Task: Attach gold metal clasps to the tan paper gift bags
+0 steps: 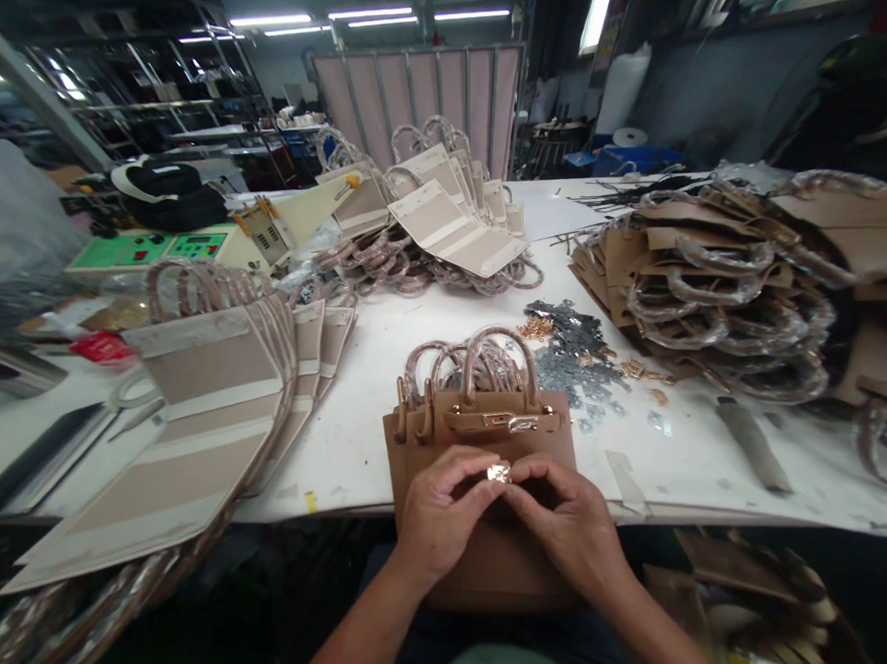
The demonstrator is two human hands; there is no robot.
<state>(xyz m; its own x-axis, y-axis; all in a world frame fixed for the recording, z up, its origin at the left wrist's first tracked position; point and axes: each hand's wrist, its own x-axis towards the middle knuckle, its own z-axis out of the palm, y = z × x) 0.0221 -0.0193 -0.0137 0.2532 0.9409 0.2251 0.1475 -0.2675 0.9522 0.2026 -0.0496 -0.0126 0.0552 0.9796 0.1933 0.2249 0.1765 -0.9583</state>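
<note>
Between the fingertips of both hands is a small shiny gold metal fitting [499, 473], its exact kind too small to tell. My left hand [447, 513] pinches it from the left, and my right hand [563, 520] pinches it from the right. Beneath them a brown handbag panel [504, 566] leans over the table edge toward my lap, with a gold clasp and strap [502, 422] near its top. Its plastic-wrapped handle [503, 338] stands up, and more wrapped handles show just behind it.
Stacked beige panels [214, 398] hang over the table's left edge; another pile [457, 218] lies behind. Brown handled pieces [709, 278] are heaped at right. Small grey plates [573, 355] and gold fittings [536, 328] are scattered nearby. A grey cylindrical bar [753, 443] lies right; a green-panelled machine [170, 247] stands left.
</note>
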